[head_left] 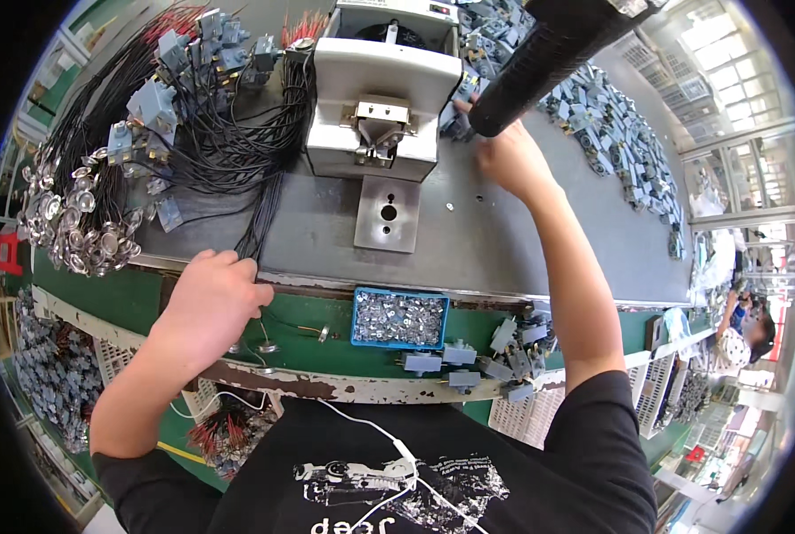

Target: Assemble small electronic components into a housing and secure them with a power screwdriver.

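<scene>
My left hand (215, 298) is closed at the table's front edge around thin black wires (253, 236), which come down from a large bundle. Below its fingers hang round metal discs (267, 347) on wires. My right hand (511, 153) reaches beside the white machine (381, 80), next to grey plastic housings (458, 123). A black tube (540, 67) covers part of its fingers, so whether it grips a housing is hidden. The machine has a metal clamp head (382, 129) above a steel plate (389, 214) with holes.
A blue tray (400, 318) of small metal parts sits on the green ledge, with several loose grey housings (460, 353) to its right. More housings (624, 147) are heaped at the right. Wired discs (86, 218) overhang the table's left edge. Another person (743, 334) is far right.
</scene>
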Action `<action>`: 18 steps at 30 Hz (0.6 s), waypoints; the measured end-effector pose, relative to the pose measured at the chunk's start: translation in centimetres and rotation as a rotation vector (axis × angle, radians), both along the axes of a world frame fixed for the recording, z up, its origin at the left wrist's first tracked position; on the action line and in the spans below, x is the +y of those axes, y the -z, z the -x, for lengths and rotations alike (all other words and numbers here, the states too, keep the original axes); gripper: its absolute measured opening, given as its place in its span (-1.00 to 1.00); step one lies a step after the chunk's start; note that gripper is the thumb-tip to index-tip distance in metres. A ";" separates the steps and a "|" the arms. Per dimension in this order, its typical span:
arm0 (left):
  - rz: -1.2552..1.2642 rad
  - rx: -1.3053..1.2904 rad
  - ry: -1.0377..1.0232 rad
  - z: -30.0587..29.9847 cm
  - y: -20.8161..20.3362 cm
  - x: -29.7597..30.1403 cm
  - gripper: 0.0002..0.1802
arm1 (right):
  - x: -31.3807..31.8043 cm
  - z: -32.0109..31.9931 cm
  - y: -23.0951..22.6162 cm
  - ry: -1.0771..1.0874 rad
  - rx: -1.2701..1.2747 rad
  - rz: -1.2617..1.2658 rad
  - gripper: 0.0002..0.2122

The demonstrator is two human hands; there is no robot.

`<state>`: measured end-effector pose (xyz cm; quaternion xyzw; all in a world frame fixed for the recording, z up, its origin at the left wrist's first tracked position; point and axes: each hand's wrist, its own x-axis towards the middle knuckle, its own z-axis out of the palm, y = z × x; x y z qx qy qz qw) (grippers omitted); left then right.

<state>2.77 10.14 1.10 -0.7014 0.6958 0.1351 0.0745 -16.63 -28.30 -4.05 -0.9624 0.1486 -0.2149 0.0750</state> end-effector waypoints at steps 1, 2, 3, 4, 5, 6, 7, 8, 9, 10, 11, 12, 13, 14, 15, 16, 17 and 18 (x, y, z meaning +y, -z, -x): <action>0.021 0.004 0.025 0.0 -0.4 -0.1 -0.85 | -0.1 -0.2 0.2 -0.013 0.073 0.042 -0.44; 0.016 0.004 0.022 0.0 -1.0 -0.4 -0.85 | 0.0 -0.3 0.2 -0.025 0.146 0.083 -0.43; 0.059 0.100 0.036 -0.1 -1.6 -0.7 -0.85 | 0.1 0.3 0.0 0.074 0.220 0.016 -0.50; 0.100 0.190 0.047 0.0 -2.4 -0.9 -0.86 | -1.0 1.3 0.7 0.046 0.215 0.099 -0.58; 0.141 0.247 0.048 -0.3 -2.5 -1.0 -0.84 | -0.2 1.8 0.2 0.077 0.216 0.082 -0.61; 0.131 0.246 0.039 -0.3 -2.5 -1.3 -0.84 | 1.0 2.5 -0.2 0.110 0.218 0.065 -0.65; 0.227 0.302 0.099 -0.1 -2.4 -2.0 -0.84 | 1.1 3.4 0.0 0.096 0.148 0.094 -0.68; 0.326 0.359 0.159 0.1 -2.3 -2.6 -0.83 | 1.9 3.9 -0.2 0.096 0.149 0.090 -0.68; 0.383 0.374 0.182 0.2 -2.3 -3.0 -0.78 | 2.9 4.5 -0.8 0.161 0.085 -0.107 -0.64; 0.382 0.377 0.185 0.0 -2.2 -3.2 -0.78 | 3.8 5.4 -1.4 0.227 0.019 -0.303 -0.60; 0.478 0.386 0.211 -0.1 -1.8 -3.7 -0.76 | 4.8 6.4 -1.9 0.233 -0.075 -0.504 -0.56; 0.574 0.397 0.237 -0.3 -1.3 -4.2 -0.74 | 5.6 6.9 -1.8 0.249 -0.067 -0.496 -0.56; 0.591 0.401 0.222 -0.4 -1.5 -4.8 -0.72 | 6.7 7.7 -1.8 0.202 -0.121 -0.648 -0.54; 0.592 0.418 0.237 -0.4 -1.9 -5.0 -0.72 | 7.9 8.1 -1.9 0.147 -0.180 -0.801 -0.51; 0.548 0.407 0.251 -0.5 -2.4 -5.1 -0.71 | 9.4 8.3 -2.7 0.131 -0.169 -0.848 -0.47; 0.503 0.391 0.261 -0.7 -2.7 -5.2 -0.69 | 10.6 8.3 -3.5 0.108 -0.159 -0.896 -0.43; 0.499 0.394 0.286 -0.9 -2.8 -5.2 -0.66 | 11.0 8.6 -3.5 0.018 -0.154 -0.898 -0.43; 0.499 0.402 0.293 -1.0 -2.7 -5.3 -0.66 | 11.4 8.9 -3.7 -0.054 -0.160 -0.891 -0.43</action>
